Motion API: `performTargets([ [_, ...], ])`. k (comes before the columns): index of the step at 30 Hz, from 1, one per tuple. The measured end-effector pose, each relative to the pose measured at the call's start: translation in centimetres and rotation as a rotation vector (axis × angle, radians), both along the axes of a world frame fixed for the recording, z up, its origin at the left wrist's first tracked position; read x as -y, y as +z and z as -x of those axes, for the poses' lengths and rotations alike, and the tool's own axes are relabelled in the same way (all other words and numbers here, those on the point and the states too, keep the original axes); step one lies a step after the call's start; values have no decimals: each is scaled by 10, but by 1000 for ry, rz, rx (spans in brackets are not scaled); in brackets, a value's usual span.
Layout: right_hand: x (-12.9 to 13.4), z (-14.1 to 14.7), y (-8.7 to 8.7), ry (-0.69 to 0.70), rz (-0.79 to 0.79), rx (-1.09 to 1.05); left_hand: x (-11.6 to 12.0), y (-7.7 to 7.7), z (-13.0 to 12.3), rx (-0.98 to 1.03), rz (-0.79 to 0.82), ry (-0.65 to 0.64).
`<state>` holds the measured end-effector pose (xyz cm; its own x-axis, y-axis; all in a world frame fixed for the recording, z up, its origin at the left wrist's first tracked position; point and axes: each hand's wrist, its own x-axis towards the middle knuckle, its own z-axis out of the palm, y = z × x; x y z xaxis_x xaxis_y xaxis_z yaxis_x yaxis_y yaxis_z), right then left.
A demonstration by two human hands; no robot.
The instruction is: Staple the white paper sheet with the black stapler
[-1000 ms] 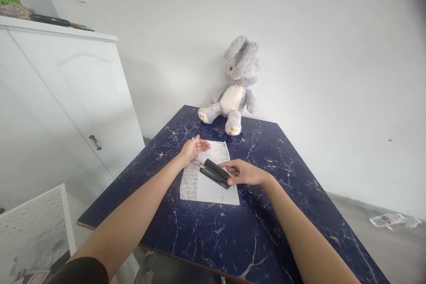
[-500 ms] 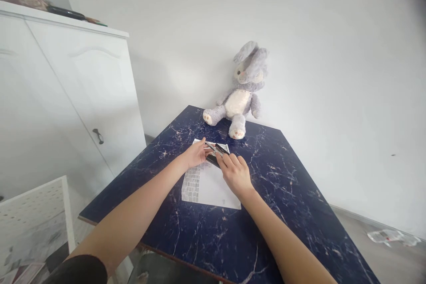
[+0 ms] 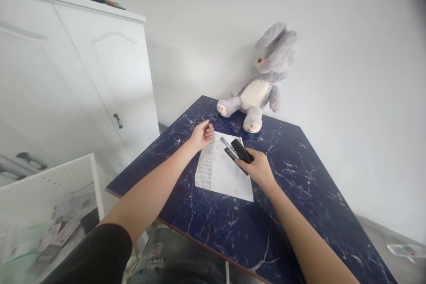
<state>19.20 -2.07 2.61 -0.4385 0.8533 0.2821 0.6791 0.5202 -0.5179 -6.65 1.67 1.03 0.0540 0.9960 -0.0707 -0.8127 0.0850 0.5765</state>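
Note:
A black stapler [image 3: 242,151] is gripped in my right hand [image 3: 261,168], its jaws spread apart with a metal strip between them. It is held over a white sheet of paper [image 3: 226,177] that has a printed grey pattern along its left side. Beside the sheet's upper left corner is my left hand [image 3: 203,135], its fingers curled in; whatever they may hold is too small to make out. The sheet rests on a dark blue marbled table [image 3: 286,213].
A grey plush rabbit [image 3: 258,93] sits at the table's back edge against the wall. White cabinets [image 3: 116,62] stand at the left, and a white basket [image 3: 95,182] holding boxes is at the lower left. A clear plastic item [image 3: 406,250] lies on the floor at right.
My hands have moved apart: my right hand has drawn the stapler away from my left hand, whose fingers have curled. The view has shifted, so the scene sits further right.

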Motion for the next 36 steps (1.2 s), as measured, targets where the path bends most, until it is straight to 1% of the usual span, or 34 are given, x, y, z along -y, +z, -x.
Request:
performTargets([
  [1, -1, 1, -3, 51, 93, 1, 1, 2, 6, 25, -56, 22],
  [3, -2, 3, -7, 137, 187, 28, 3, 6, 16, 58, -152, 68],
  [5, 0, 6, -8, 195, 205, 41, 6, 10, 21, 68, -198, 96],
  [6, 1, 6, -6, 192, 190, 33, 8, 12, 22, 72, -214, 100],
  [7, 3, 6, -4, 159, 146, 12, 9, 15, 21, 76, -227, 102],
  [8, 5, 6, -2, 107, 67, -17, 11, 17, 21, 82, -236, 103],
  [10, 11, 5, 3, 10, -162, -78, 15, 20, 19, 88, -236, 107],
  [11, 14, 5, 5, -1, -277, -95, 17, 21, 19, 90, -229, 115],
  [12, 19, 7, 6, 25, -361, -96, 19, 23, 18, 92, -222, 125],
  [13, 25, 10, 6, 79, -405, -82, 21, 24, 17, 94, -216, 134],
  [14, 32, 15, 5, 151, -415, -53, 23, 25, 16, 95, -211, 144],
  [16, 50, 31, 1, 310, -375, 34, 27, 31, 16, 93, -207, 170],
  [18, 72, 51, -5, 451, -306, 139, 32, 43, 18, 76, -210, 214],
  [19, 83, 61, -9, 498, -276, 183, 37, 52, 21, 63, -218, 254],
  [21, 104, 79, -16, 549, -238, 249, 51, 73, 30, 38, -252, 380],
  [23, 118, 89, -24, 577, -247, 297, 76, 98, 42, 33, -310, 553],
  [25, 125, 93, -29, 594, -284, 334, 111, 118, 55, 34, -362, 670],
  [26, 127, 93, -30, 603, -307, 350, 130, 124, 61, 28, -379, 699],
  [27, 128, 93, -31, 615, -336, 364, 150, 127, 66, 20, -388, 717],
  [28, 129, 92, -31, 634, -370, 379, 170, 127, 71, 13, -389, 729],
  [29, 132, 92, -31, 665, -408, 395, 189, 124, 74, 6, -381, 731],
  [31, 139, 92, -30, 739, -486, 410, 221, 109, 75, 6, -335, 765],
  [32, 144, 92, -29, 763, -519, 393, 235, 98, 72, 26, -308, 821],
  [34, 153, 91, -30, 791, -563, 308, 256, 72, 59, 128, -249, 938],
  [36, 158, 90, -32, 814, -584, 202, 270, 45, 39, 266, -140, 956],
])
